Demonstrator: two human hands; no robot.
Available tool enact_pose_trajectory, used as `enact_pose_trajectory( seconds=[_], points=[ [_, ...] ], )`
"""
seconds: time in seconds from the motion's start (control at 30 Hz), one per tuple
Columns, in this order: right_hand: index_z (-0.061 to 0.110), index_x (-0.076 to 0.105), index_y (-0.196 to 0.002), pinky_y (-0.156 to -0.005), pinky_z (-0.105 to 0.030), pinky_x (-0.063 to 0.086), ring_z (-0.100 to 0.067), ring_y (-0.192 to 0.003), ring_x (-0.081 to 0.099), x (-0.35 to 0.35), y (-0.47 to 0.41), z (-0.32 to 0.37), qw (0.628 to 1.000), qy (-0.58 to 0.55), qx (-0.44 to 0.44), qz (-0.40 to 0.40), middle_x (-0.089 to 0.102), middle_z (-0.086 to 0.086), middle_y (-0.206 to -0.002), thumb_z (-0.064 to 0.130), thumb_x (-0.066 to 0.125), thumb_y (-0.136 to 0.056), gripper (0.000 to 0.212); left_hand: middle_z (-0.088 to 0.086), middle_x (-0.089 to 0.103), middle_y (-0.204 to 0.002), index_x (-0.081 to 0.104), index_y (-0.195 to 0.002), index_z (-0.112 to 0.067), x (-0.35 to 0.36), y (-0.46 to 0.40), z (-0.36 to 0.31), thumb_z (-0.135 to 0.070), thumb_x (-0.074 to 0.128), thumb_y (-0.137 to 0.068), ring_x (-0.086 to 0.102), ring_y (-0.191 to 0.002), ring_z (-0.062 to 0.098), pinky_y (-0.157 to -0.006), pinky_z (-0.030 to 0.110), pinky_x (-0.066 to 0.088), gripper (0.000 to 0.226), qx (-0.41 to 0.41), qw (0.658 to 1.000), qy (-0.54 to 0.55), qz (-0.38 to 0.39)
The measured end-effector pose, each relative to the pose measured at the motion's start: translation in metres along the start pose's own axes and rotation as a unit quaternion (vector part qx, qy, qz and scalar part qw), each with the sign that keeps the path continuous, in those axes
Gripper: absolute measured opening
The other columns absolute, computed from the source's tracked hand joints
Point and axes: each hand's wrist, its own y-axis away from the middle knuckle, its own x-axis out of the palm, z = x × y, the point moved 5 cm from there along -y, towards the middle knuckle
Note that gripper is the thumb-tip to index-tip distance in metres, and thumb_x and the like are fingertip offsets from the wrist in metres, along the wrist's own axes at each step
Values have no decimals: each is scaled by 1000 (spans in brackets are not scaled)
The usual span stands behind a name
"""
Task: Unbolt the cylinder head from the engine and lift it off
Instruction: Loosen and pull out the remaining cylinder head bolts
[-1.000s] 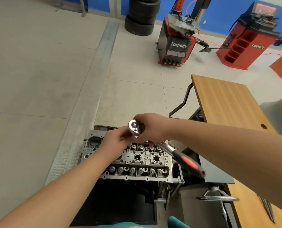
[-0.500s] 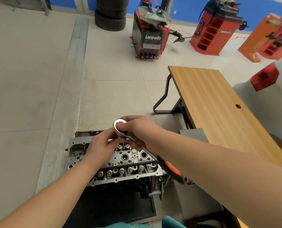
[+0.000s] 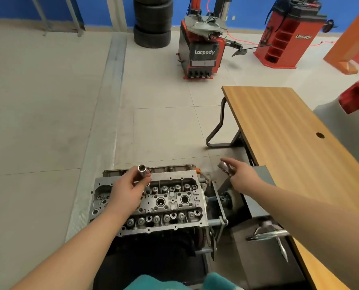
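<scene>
The grey aluminium cylinder head [image 3: 170,204] lies flat on top of the engine, its valve springs and spark-plug wells facing up. My left hand [image 3: 128,189] is over the head's far left part and pinches a long chrome socket [image 3: 142,172] that stands upright, its open end up. My right hand [image 3: 240,174] is off the head's right end and grips the ratchet wrench [image 3: 223,165]; only the ratchet's round head shows, blurred, beyond my fingers.
A wooden table [image 3: 300,147] runs along the right. The engine stand's grey box and chrome crank handle [image 3: 268,234] sit between engine and table. A tyre changer [image 3: 203,49], stacked tyres [image 3: 152,21] and a red balancer [image 3: 287,36] stand far back.
The ratchet has come off the socket: my right hand carried it away to the right, and my left hand now holds the socket alone over the head.
</scene>
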Motion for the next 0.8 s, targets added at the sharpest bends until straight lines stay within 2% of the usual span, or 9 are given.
enact_pose_trajectory(
  seconds=[0.1, 0.17, 0.23, 0.3, 0.43, 0.53, 0.7, 0.8],
  points=[
    [47, 41, -152, -39, -22, 42, -15, -65, 61, -2, -19, -56, 984, 176, -19, 1, 61, -5, -131, -8, 49, -89, 84, -16, 79, -92, 68, -101, -44, 2, 4, -1, -26, 72, -100, 71, -88, -6, -78, 33, 56, 18, -26, 1000, 4, -17],
    [46, 35, -154, -40, -26, 45, -18, -64, 63, -1, -30, -87, 974, 226, -19, 11, 57, -8, -132, -8, 48, -89, 86, -20, 78, -95, 69, -100, -46, 3, 9, 0, -26, 73, -99, 69, -92, -9, -82, 29, 53, 20, -36, 999, 6, -36],
    [42, 33, -155, -47, -35, 56, -22, -67, 63, 0, -40, -108, 968, 249, -13, 17, 54, -10, -133, -7, 48, -89, 83, -23, 77, -98, 70, -101, -45, 5, 15, 0, -27, 72, -99, 67, -95, -11, -84, 27, 51, 19, -45, 997, 10, -55],
    [39, 33, -155, -53, -40, 60, -24, -71, 62, 3, -47, -121, 965, 262, -8, 19, 53, -10, -134, -6, 47, -90, 80, -22, 77, -99, 71, -100, -43, 8, 20, 0, -27, 72, -100, 68, -96, -10, -85, 29, 51, 17, -56, 996, 16, -74],
    [37, 35, -154, -46, -35, 48, -24, -73, 61, 11, -59, -128, 964, 263, -27, 28, 55, -8, -131, -6, 44, -90, 78, -20, 78, -102, 71, -97, -45, 12, 25, -5, -23, 72, -100, 70, -97, -6, -76, 19, 50, 23, -71, 991, 24, -109],
    [36, 34, -153, -44, -30, 39, -24, -71, 59, 14, -66, -126, 958, 283, -46, 22, 55, -7, -126, -3, 45, -93, 73, -15, 79, -103, 72, -101, -38, 14, 27, -9, -25, 72, -100, 70, -98, -6, -77, 17, 48, 13, -81, 989, 24, -123],
    [39, 30, -152, -46, -30, 39, -23, -74, 60, 13, -76, -126, 953, 300, -44, 10, 58, -5, -127, 2, 47, -93, 72, -4, 79, -107, 73, -106, -23, 18, 30, -19, -19, 70, -101, 71, -105, 8, -91, 27, 53, 7, -87, 986, 40, -137],
    [38, 24, -156, -46, -30, 42, -20, -67, 58, 13, -82, -130, 950, 310, -33, 19, 56, -5, -133, 4, 48, -92, 76, -9, 77, -108, 72, -106, -25, 19, 32, -22, -21, 70, -101, 68, -104, -1, -84, 21, 49, 6, -93, 985, 24, -145]
  ],
)
